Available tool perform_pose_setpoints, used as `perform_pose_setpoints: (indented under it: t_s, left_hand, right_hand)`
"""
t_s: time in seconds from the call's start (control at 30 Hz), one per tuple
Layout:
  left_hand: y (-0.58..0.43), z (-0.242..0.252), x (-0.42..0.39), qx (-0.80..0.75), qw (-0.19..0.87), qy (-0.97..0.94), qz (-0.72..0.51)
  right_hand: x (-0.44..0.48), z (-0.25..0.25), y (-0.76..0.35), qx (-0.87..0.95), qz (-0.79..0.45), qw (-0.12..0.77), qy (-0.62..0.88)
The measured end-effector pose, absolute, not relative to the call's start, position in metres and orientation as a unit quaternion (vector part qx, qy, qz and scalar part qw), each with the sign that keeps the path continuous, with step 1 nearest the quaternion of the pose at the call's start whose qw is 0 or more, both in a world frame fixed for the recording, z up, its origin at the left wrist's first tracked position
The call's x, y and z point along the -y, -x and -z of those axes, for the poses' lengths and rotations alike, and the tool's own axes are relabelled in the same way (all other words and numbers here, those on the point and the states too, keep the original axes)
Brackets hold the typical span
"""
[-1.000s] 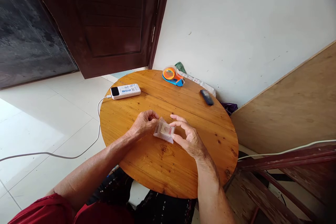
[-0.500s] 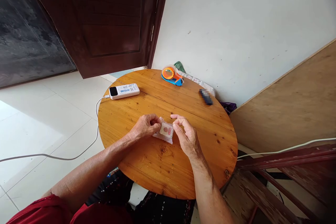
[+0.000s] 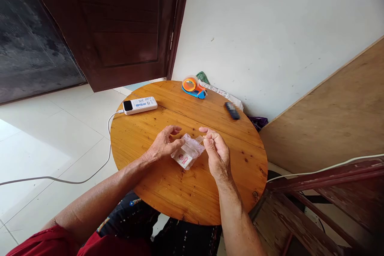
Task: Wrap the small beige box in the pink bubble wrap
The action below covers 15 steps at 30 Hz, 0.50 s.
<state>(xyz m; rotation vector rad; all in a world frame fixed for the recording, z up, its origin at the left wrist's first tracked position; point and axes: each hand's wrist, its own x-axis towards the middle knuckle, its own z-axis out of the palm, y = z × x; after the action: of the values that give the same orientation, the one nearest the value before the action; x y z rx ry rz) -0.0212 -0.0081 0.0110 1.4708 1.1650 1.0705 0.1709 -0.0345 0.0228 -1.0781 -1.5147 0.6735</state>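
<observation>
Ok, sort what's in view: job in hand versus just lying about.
Job in hand:
small, flat, red-printed packet
clear, crumpled bubble wrap

Apparently just lying about:
orange-and-blue plastic tape dispenser
white oblong device
dark oblong object, blurred

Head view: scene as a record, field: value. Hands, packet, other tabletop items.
left hand: fingers loosely open, thumb at the packet's left side
right hand: thumb and forefinger pinched on clear strip at packet's right
packet: small, flat, red print, in clear bubble wrap
surface: round wooden table
far edge: orange-and-blue tape dispenser
far left: white device, cable attached
far right: dark object, pixelated, unidentifiable
</observation>
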Motion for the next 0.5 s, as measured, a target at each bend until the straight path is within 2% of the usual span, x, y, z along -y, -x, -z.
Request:
perform_pose_setpoints:
  t_s: [0.23, 0.33, 0.5]
  left_hand:
    - [0.016, -0.012, 0.013, -0.366, 0.686, -0.534, -0.332]
    - [0.014, -0.010, 0.012, -0.384, 0.719, -0.451, -0.365]
    - [0.014, -0.003, 0.004, -0.418, 0.691, -0.366, -0.463]
  right_hand:
    - [0.028, -0.017, -0.176, 0.555, -0.272, 0.611, 0.494]
    - [0.023, -0.015, -0.182, 0.491, -0.316, 0.628, 0.515]
    - [0.022, -0.015, -0.182, 0.497, -0.489, 0.513, 0.501]
